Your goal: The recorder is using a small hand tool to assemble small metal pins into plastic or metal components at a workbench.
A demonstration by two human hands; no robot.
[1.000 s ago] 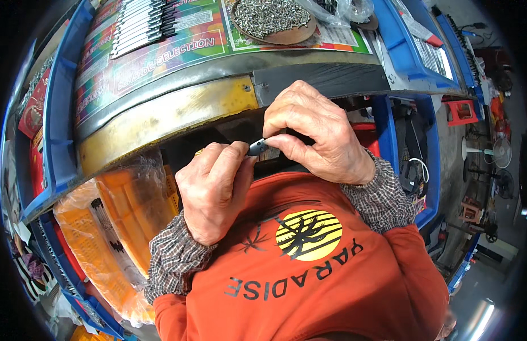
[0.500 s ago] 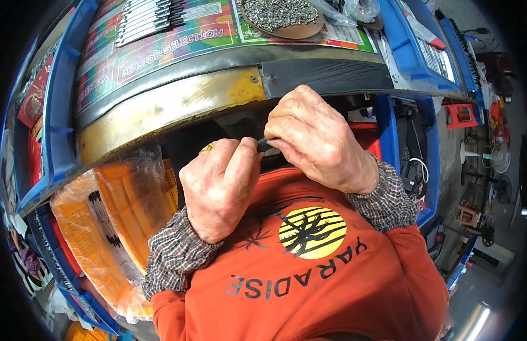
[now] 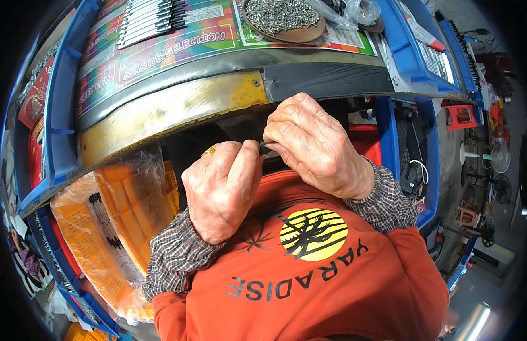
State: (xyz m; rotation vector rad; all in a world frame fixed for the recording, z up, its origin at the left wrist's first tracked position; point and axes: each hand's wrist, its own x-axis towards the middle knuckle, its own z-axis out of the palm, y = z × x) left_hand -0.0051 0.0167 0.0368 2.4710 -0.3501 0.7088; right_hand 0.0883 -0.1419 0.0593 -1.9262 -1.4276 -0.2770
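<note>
My left hand [image 3: 220, 184] and my right hand [image 3: 320, 150] meet close together between my chest and the table's front edge. Both are closed, pinching a small dark piece [image 3: 264, 148] between their fingertips. Only a short stretch of it shows; the fingers cover the rest, so I cannot make out its kind. On the table beyond lies a row of slim silver pieces with black ends [image 3: 147, 23]. To the right of that row, a round brown dish [image 3: 300, 35] holds a heap of small metal parts [image 3: 283, 14].
The table's front edge [image 3: 178, 108] runs just beyond my hands. Blue bins stand left [image 3: 61, 113] and right [image 3: 417, 57] on the table. At my lower left an orange crate [image 3: 124, 199] is wrapped in clear plastic. Another blue bin [image 3: 428, 187] stands by my right elbow.
Both hands have come slightly nearer to me, still together. Less of the dark piece shows between the fingertips.
</note>
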